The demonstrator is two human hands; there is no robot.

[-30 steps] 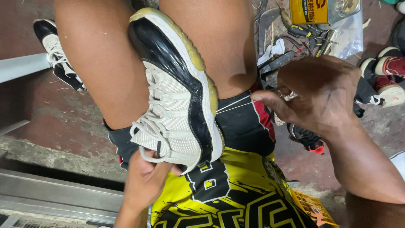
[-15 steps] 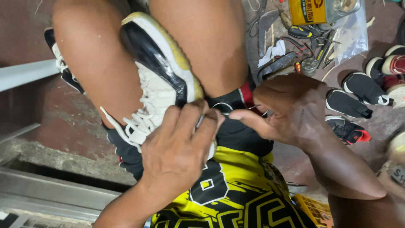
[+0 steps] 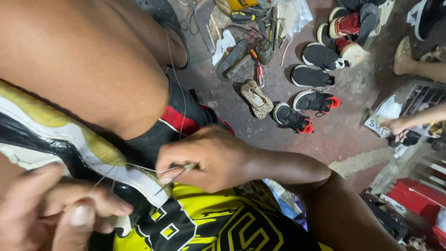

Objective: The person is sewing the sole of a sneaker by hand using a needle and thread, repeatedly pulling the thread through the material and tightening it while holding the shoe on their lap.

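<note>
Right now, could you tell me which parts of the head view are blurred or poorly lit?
Head view: the left hand is close to the lens and soft; the right hand with its needle is fairly sharp; the sneaker lies partly in shadow under the leg; the shoes on the floor are evenly lit, without glare.

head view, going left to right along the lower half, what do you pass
left hand pinching thread → black and white sneaker → right hand holding an awl-like needle → black and red shoe pair on the floor → another person's hand
</note>
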